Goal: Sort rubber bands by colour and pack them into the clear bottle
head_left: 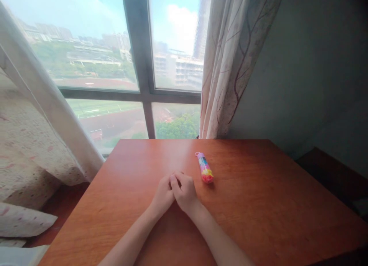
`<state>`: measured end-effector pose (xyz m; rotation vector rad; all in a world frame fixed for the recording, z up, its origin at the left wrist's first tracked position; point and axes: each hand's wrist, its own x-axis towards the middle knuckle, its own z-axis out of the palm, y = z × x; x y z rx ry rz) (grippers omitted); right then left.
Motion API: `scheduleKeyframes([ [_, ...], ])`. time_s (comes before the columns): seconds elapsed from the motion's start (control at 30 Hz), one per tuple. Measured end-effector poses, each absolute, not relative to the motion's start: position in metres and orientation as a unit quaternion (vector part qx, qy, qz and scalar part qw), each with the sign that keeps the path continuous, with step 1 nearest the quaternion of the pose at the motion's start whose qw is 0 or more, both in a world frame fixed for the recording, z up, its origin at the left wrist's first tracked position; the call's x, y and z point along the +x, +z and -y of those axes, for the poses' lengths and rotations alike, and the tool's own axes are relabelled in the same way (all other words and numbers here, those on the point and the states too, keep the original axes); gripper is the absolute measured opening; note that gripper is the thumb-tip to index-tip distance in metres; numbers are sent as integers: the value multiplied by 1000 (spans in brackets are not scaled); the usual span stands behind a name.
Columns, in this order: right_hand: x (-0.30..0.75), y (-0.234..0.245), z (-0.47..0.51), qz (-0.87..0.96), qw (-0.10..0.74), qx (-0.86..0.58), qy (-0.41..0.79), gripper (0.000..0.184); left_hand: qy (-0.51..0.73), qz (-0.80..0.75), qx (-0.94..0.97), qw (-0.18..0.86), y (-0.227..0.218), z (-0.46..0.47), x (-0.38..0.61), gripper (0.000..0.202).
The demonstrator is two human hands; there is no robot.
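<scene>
My left hand and my right hand rest together on the wooden table, in the middle of the view. The fingers of both are curled in and pressed against each other, with a thumb showing on top where they meet. No object shows in or between them. Just to the right of my right hand lies a small colourful tube with a purple looped cap at its far end. Pink, yellow and red show along its body. Neither hand touches it. What is inside the tube I cannot make out.
The brown table reaches up to a large window with a dark frame. A patterned curtain hangs on the right and another curtain on the left. A grey wall stands to the right.
</scene>
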<state>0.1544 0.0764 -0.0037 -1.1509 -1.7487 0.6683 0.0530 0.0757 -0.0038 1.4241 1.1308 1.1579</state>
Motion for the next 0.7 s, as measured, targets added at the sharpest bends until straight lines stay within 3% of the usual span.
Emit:
scheduleKeyframes([
  [0.13, 155, -16, -89, 707, 450, -466, 285, 42, 475, -461, 583, 471, -9, -80, 53, 28],
  [0.7, 161, -24, -86, 689, 469, -446, 324, 41, 473, -451, 603, 457, -5, -79, 59, 21],
])
